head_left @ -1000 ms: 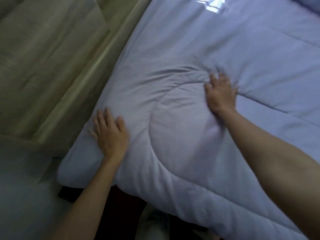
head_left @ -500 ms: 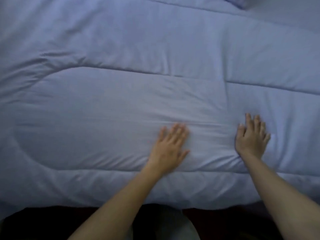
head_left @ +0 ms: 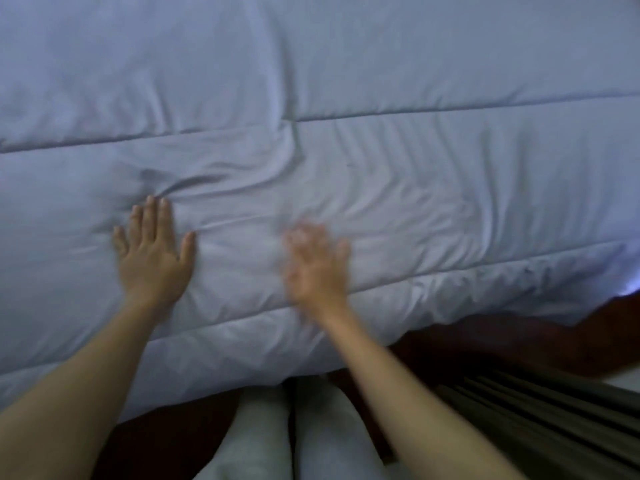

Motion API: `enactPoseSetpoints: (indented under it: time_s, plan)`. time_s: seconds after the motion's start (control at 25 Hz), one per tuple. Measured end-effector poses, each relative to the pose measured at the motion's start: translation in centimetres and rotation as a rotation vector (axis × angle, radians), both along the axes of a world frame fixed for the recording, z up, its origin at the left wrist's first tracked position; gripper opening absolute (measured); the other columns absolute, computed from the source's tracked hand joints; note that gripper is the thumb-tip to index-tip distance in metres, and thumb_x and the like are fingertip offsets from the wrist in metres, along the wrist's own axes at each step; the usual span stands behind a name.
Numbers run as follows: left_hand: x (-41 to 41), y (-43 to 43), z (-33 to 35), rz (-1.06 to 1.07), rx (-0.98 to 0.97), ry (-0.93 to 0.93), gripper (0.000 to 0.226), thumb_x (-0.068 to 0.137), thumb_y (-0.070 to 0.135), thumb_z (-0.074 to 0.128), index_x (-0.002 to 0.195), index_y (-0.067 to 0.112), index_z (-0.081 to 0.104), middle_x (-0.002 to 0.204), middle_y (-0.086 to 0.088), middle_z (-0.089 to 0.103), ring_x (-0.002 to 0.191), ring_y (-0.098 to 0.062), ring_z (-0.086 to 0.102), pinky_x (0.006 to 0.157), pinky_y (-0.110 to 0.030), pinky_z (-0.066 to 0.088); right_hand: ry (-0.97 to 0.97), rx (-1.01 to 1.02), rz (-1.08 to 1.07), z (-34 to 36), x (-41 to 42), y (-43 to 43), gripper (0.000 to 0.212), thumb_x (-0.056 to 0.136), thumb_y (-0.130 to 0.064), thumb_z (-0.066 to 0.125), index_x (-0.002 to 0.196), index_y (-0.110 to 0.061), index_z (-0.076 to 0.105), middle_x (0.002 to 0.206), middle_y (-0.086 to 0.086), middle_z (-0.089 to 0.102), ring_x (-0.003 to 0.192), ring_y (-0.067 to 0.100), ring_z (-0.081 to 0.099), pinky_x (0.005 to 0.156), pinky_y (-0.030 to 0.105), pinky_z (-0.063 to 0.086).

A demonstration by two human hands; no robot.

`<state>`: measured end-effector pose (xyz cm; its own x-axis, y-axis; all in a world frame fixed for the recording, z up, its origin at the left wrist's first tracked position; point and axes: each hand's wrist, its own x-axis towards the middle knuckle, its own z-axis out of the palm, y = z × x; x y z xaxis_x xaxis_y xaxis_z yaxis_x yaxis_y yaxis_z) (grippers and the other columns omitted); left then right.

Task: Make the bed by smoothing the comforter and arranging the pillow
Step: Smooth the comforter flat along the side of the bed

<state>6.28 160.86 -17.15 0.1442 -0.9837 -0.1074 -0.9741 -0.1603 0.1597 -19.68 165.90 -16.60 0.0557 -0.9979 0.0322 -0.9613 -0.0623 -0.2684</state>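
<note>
The soft blue comforter (head_left: pixel 381 81) you worked on lay spread flat over the bed, with little wrinkles in the middle and stitched lines running across.

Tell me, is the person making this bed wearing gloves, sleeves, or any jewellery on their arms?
No gloves: both the left hand and the right hand are bare. Both forearms are uncovered as far as the picture shows, with no sleeve, watch or bracelet visible. The right hand is blurred, so rings cannot be ruled out there. Light-coloured trousers show below.

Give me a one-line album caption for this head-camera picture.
Two bare hands, left hand flat and right hand blurred, spread open on a wrinkled pale blue comforter.
</note>
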Motion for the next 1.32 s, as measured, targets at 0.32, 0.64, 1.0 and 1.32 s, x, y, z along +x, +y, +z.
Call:
enactPoseSetpoints:
  time_s: [0.32,0.64,1.0,1.32]
  plan:
    - [-1.2,0.1,-0.2,0.090,-0.034,-0.018,0.070,0.091,0.050,0.024,0.151,0.013,0.017,0.160,-0.013,0.017,0.147,-0.035,0.014,0.115,-0.060,0.008,0.145,-0.003,-0.041,-1.8,-20.1,0.1,0.055,0.088,-0.037,0.039,0.143,-0.028,0.040,0.151,-0.001,0.041,0.140,0.021,0.032,0.109,0.054,0.028]
    - [-24.1,-2.8,0.9,-0.299,-0.059,0.032,0.068,0.091,0.046,0.024,0.149,0.011,0.027,0.158,-0.012,0.022,0.146,-0.032,0.021,0.118,-0.046,-0.007,-0.022,0.248,-1.037,1.3,-43.0,-7.1,0.052,0.098,-0.033,0.026,0.149,-0.024,0.026,0.160,0.012,0.013,0.147,0.035,0.010,0.107,0.072,0.011]
    - [-28.5,-2.3,0.2,0.046,-0.029,-0.036,0.069,0.090,0.049,0.026,0.150,0.016,0.026,0.158,-0.003,0.025,0.147,-0.023,0.020,0.118,-0.047,0.012,0.016,0.277,0.559,2.1,-16.7,-23.7,0.056,0.097,-0.041,0.034,0.150,-0.035,0.019,0.162,-0.004,0.013,0.149,0.021,0.008,0.114,0.063,0.003]
    - [-37.1,-8.6,1.4,-0.226,0.003,0.040,0.068,0.092,0.049,0.023,0.150,0.012,0.026,0.158,-0.008,0.024,0.147,-0.030,0.017,0.117,-0.049,0.002,0.064,0.079,-0.059,-0.4,-43.5,-25.9,0.057,0.092,-0.046,0.025,0.144,-0.027,0.035,0.155,0.006,0.031,0.142,0.030,0.027,0.109,0.061,0.020]
